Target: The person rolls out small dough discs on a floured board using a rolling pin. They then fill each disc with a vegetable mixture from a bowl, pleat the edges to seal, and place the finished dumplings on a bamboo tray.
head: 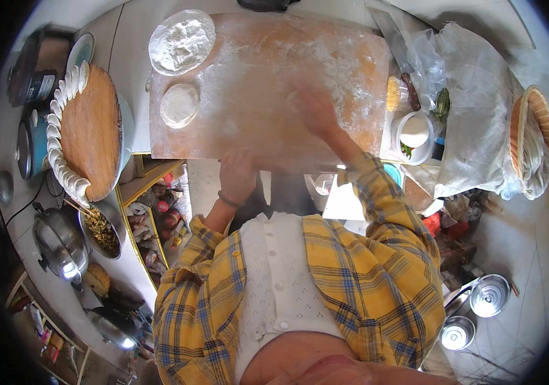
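A floured wooden board (265,139) lies before me. My right hand (314,108) is over its middle right, blurred by motion; whether it holds anything is unclear. At the board's front edge rests my left hand (239,174), its fingers bent, and its grip is unclear. A stack of round, thin dough wrappers (179,106) lies on the board's left side. Behind it, at the far left corner, is a round dish of white flour (182,42). Loose flour (346,62) is scattered across the far right of the board.
On the left, folded dumplings (54,144) line the rim of a round wooden board (92,132). Nearer stands a metal bowl of chopped filling (101,231) with chopsticks. To the right are a cleaver (392,41), a plastic tub (414,139), a pale cloth (474,110) and a woven basket (520,137).
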Demonstrator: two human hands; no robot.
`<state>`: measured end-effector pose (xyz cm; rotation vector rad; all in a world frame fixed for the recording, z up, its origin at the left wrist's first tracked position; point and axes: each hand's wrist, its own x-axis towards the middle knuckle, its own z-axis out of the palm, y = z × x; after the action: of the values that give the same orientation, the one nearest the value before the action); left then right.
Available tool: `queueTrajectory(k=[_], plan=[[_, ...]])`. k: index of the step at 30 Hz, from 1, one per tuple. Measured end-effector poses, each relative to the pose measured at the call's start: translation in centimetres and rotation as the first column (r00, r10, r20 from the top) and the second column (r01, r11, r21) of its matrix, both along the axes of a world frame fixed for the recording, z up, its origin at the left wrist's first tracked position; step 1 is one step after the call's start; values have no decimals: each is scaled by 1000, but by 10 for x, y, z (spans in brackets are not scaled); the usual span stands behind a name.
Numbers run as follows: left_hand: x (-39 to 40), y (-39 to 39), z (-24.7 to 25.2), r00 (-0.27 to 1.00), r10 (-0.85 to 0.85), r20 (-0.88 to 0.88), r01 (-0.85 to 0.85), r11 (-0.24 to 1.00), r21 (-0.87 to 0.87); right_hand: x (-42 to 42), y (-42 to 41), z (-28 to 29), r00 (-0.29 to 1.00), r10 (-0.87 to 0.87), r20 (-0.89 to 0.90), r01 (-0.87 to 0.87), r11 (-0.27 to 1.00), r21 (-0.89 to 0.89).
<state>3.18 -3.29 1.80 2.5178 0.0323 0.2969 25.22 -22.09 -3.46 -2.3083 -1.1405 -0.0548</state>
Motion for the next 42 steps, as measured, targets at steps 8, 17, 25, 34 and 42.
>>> queueTrajectory(k=[8,17,25,34,42], plan=[[-7,-15,-12,1000,20,23,-20,1000,-4,-6,-12,15,995,-101,13,101,995,2],[-10,-25,-5,999,28,27,-28,1000,-7,38,0,38,990,-102,-100,90,989,-118],[-10,-25,-1,999,28,-33,-29,999,-28,-27,-60,16,983,172,-58,-182,932,-313],[3,-24,-5,1000,-7,-23,8,998,57,-1,-41,34,998,-54,-44,49,993,-104],[25,-24,-1,999,-31,-10,31,998,58,-3,-28,36,994,-9,-112,-9,988,-157]])
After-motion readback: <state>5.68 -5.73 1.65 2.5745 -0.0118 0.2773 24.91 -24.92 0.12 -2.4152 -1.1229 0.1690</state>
